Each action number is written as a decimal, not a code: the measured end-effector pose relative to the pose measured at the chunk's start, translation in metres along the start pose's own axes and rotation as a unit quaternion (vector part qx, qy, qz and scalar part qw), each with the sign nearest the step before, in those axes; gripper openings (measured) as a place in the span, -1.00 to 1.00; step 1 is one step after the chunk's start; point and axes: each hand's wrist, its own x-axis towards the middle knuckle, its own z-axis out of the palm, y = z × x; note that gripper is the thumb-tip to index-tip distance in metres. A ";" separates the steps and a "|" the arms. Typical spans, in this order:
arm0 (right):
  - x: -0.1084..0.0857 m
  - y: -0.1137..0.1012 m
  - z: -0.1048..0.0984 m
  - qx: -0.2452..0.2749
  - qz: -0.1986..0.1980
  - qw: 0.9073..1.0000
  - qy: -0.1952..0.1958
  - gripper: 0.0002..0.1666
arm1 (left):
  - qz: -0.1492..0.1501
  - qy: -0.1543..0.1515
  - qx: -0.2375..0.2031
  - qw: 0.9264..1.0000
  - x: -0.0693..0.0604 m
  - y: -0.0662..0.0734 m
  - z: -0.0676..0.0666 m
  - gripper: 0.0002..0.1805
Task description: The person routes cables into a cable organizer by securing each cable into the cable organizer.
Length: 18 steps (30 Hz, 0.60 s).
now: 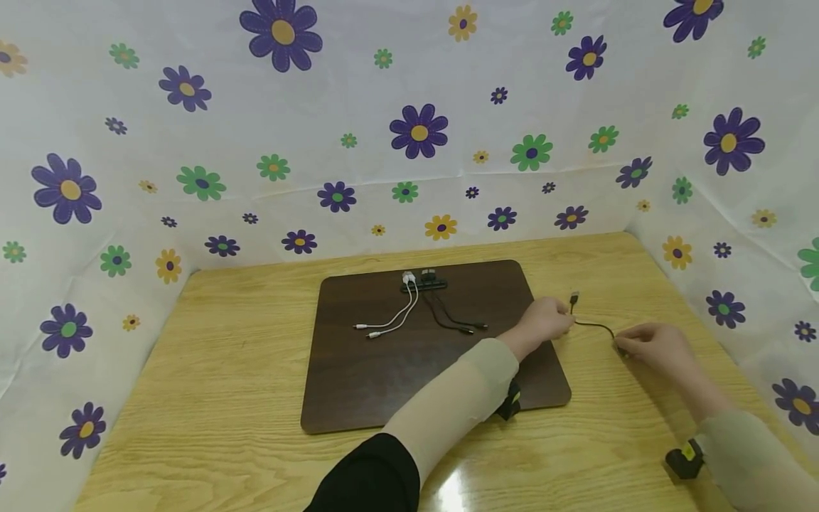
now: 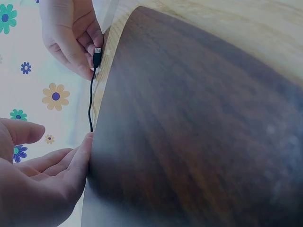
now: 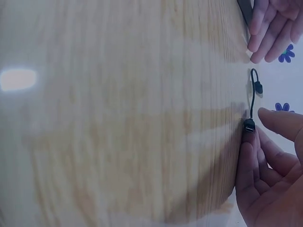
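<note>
A short black USB cable lies on the table right of a dark brown board. Its far plug points away from me, just beyond my left hand. That hand reaches over the board's right edge, and its extended fingertips touch the cable; the thumb stands apart in the left wrist view. My right hand is at the cable's other end. In the right wrist view, the near connector lies against the fingertips of the right hand, with a small gap to the thumb.
On the board's far side a black strip bears two white cables and two black cables, their loose ends toward me. Flower-patterned cloth rises behind the wooden table and at both sides.
</note>
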 end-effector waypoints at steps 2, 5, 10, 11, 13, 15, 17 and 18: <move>-0.001 -0.001 0.002 -0.012 -0.009 1.000 0.005 -0.52 | -0.004 -0.002 -0.006 1.000 0.000 0.000 0.000 -0.70; -0.001 -0.003 0.004 -0.016 -0.019 1.000 0.010 -0.55 | -0.002 -0.008 -0.027 1.000 0.000 0.000 -0.002 -0.74; -0.001 -0.001 0.005 -0.028 -0.030 0.999 0.010 -0.61 | 0.005 -0.013 -0.059 0.998 0.000 -0.003 -0.003 -0.67; -0.001 -0.001 0.005 -0.029 -0.030 0.999 0.010 -0.62 | 0.003 -0.012 -0.062 0.998 0.000 -0.003 -0.002 -0.72; -0.001 -0.002 0.005 -0.028 -0.030 0.999 0.007 -0.64 | -0.004 -0.010 -0.065 0.998 0.000 -0.004 -0.001 -0.75; -0.002 -0.003 0.005 -0.023 -0.029 0.999 0.003 -0.65 | -0.015 -0.005 -0.063 0.998 -0.001 -0.004 -0.001 -0.65; -0.003 -0.004 0.005 -0.017 -0.029 0.999 -0.002 -0.66 | -0.021 -0.004 -0.064 0.998 -0.001 -0.004 -0.001 -0.66; -0.003 -0.005 0.005 -0.015 -0.029 0.999 -0.004 -0.67 | -0.023 -0.001 -0.065 0.998 -0.001 -0.004 -0.001 -0.71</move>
